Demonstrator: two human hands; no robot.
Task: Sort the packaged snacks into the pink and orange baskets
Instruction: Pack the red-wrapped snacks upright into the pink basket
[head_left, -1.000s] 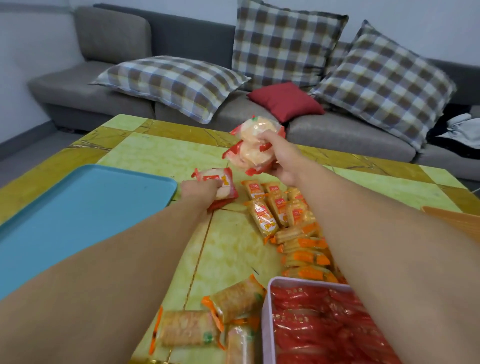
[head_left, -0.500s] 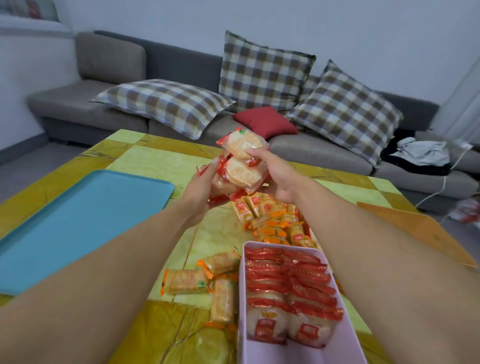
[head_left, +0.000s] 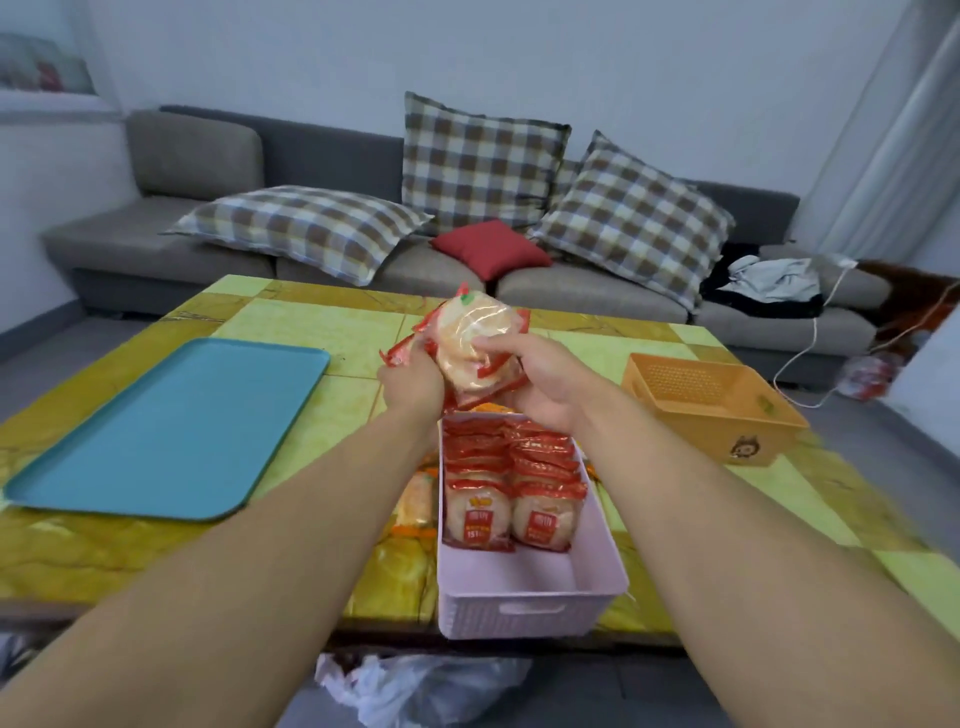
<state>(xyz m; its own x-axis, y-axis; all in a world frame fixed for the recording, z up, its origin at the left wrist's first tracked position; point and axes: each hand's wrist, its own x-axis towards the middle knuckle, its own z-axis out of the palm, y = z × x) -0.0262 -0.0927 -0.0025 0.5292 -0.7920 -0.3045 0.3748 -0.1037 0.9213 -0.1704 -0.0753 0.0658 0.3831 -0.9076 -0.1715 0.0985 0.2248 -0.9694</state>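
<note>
Both hands hold a bunch of red-wrapped rice cracker packs (head_left: 470, 335) above the far end of the pink basket (head_left: 530, 603). My left hand (head_left: 410, 382) grips the bunch from the left, my right hand (head_left: 535, 379) from the right with the thumb on top. The pink basket stands at the table's near edge, its far half filled with rows of red packs (head_left: 511, 478). The orange basket (head_left: 711, 410) sits at the right of the table with nothing visible inside. Orange-wrapped packs (head_left: 418, 501) lie left of the pink basket, mostly hidden by my left forearm.
A blue tray (head_left: 166, 431) lies on the left of the yellow-green table (head_left: 322, 332). Behind the table is a grey sofa (head_left: 208, 156) with checked cushions. A plastic bag (head_left: 415, 686) lies on the floor under the table's near edge.
My hands came together and drew back toward me with the red packs, now bunched over the pink basket. The view pulled back, showing the orange basket and the table's near edge.
</note>
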